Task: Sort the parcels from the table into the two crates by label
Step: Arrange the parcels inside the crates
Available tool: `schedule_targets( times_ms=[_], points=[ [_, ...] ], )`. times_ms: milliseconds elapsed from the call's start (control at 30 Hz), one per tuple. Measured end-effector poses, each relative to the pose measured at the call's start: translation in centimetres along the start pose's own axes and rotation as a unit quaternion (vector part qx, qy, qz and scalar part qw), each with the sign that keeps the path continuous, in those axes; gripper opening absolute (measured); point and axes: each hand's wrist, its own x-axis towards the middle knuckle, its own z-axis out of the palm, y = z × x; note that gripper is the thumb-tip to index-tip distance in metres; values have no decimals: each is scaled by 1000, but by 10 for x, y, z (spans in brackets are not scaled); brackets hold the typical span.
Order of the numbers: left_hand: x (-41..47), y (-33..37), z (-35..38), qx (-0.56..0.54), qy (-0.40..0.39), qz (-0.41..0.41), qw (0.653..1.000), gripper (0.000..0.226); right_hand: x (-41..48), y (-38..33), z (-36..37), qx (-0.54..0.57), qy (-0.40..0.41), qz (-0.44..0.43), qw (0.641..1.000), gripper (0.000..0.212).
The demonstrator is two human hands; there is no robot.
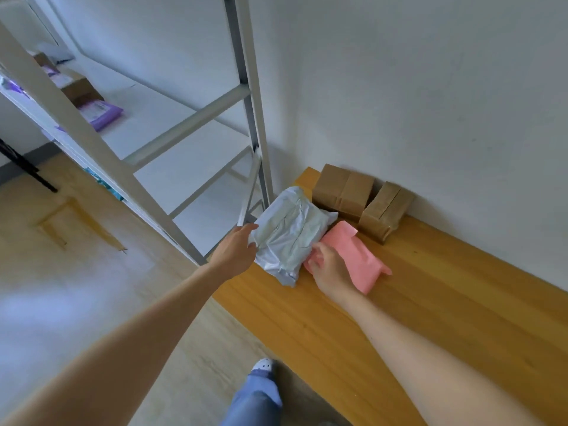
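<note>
Both hands meet at the grey parcel (289, 235) on the table (430, 302).
The left hand (238, 250), fingers loosely extended, touches its left edge. The right hand (329, 267) curls onto the pink parcel (356, 256) touching its right side (grip partly hidden). Brown boxes (342, 190) sit just behind it, and a shelf rack (246, 87) stands at its left.

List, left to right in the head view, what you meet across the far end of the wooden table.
From the left: left hand → grey plastic mailer bag → pink plastic mailer bag → right-hand brown cardboard box. The other brown cardboard box overlaps the pink bag's span, so it is omitted.
</note>
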Motion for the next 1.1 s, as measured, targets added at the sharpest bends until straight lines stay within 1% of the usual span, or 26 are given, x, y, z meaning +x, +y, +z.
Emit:
schedule_targets(
  times_ms=[67, 167, 267, 400, 533, 633, 733, 833, 900, 1000, 1100],
  points=[
    [18, -9, -2, -5, -35, 1, 999, 46, 12, -7, 14, 12, 3, 26, 1000, 41],
    [42, -22, -1, -19, -103, 23, 994, 45, 31, -17, 37, -1, 17, 35, 999, 45],
    [75, -36, -1, -15, -144, 33, 989, 46, 55, -28, 57, -68, 41, 23, 997, 50],
    [106, -48, 8, 1, -203, 56, 977, 46, 78, -37, 81, -124, 9, 39, 991, 58],
    [128, -53, 23, -4, -228, 51, 972, 44, 88, -37, 96, -143, 20, 68, 987, 60],
    [135, -54, 33, -34, -235, 38, 971, 38, 88, -33, 100, -135, 38, 74, 987, 61],
    [141, -51, 42, -75, -219, 7, 973, 36, 88, -30, 100, -122, 45, 73, 989, 62],
    [147, -49, 48, -136, -214, -33, 967, 34, 86, -29, 100, -120, 13, 88, 989, 65],
    [150, -50, 48, -189, -225, -68, 954, 34, 86, -31, 99, -108, -1, 99, 989, 66],
    [154, -51, 46, -269, -255, -116, 921, 39, 87, -38, 96, -89, -12, 110, 990, 67],
    [155, -51, 43, -313, -274, -156, 896, 41, 86, -43, 93, -67, -22, 119, 990, 68]
  ],
)
